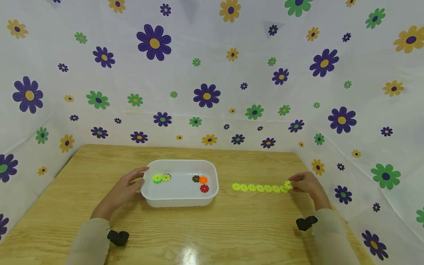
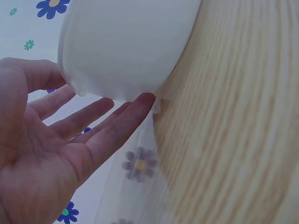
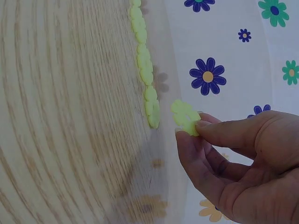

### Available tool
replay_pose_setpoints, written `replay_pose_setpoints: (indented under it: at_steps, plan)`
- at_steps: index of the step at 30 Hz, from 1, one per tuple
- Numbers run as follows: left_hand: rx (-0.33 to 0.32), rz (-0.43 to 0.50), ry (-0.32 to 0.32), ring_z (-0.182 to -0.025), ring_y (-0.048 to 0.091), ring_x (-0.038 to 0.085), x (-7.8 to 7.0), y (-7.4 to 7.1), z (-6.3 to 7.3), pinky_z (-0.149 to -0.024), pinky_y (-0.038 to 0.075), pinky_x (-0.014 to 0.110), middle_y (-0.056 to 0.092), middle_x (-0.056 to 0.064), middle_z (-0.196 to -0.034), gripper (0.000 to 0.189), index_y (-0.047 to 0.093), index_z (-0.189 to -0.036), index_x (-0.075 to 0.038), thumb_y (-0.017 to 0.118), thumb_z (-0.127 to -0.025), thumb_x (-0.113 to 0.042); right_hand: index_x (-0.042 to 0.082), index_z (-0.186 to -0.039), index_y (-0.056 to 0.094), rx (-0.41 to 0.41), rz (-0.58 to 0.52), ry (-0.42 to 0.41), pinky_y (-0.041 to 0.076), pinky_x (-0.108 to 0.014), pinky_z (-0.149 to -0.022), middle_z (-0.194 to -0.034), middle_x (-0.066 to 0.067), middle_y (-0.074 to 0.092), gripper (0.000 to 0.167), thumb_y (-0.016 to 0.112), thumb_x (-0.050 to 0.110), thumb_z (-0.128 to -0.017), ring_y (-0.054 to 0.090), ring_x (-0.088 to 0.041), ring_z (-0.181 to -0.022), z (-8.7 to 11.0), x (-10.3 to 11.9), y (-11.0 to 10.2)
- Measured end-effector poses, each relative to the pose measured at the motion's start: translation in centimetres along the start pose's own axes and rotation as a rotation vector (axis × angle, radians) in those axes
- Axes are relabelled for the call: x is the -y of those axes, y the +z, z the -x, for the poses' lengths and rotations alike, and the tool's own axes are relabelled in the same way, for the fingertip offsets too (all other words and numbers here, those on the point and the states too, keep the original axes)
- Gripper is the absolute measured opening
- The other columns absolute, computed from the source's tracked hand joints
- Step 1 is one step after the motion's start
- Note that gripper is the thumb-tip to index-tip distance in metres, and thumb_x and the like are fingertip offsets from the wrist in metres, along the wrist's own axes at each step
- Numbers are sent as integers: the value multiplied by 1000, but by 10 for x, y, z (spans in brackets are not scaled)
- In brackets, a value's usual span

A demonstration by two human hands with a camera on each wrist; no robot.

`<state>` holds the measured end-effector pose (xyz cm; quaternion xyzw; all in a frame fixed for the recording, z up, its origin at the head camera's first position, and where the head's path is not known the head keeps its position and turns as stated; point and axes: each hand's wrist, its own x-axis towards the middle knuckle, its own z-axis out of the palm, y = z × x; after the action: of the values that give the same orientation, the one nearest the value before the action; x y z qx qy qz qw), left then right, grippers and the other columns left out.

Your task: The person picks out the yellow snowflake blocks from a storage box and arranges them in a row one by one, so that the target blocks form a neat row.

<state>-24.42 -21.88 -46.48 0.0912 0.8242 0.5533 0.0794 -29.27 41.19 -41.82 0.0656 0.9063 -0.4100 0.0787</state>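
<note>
Between thumb and fingertips my right hand pinches a yellow flower-shaped disc. In the head view that disc overlaps the right end of a row of yellow flower discs lying on the table; in the right wrist view a small gap shows between them. My left hand is at the left end of a white plastic tub, its thumb and fingers spread along the end wall, fingertips at the rim and wall. Inside the tub lie several flower discs: yellow-green ones, a brown one, an orange one and a red one.
The wooden table runs back to a white curtain printed with purple, yellow and green flowers, which also encloses both sides. Each wrist carries a small black camera. The right hand works close to the table's right edge.
</note>
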Motion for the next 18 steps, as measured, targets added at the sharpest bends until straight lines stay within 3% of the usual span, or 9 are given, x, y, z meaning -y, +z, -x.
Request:
replay_pose_setpoints:
  at_steps: [11,18]
  plan:
    - [6,2,-11,-146,39,56,2,0,-2,-98,60,52,28,29,-165,57,28,-163,-15,48,-110,-24,-16,-121,63,-70,25,81,65,-31,-75,-108,-26,70,29,62,0,-96,70,-14,-77,-7,-15,0]
    - [6,3,-5,-146,38,56,1,0,-2,-98,60,53,28,30,-165,57,28,-163,-15,48,-110,-25,-16,-121,64,-62,74,104,63,-28,-73,-110,-28,69,29,61,0,-97,68,-13,-78,-9,-21,-2]
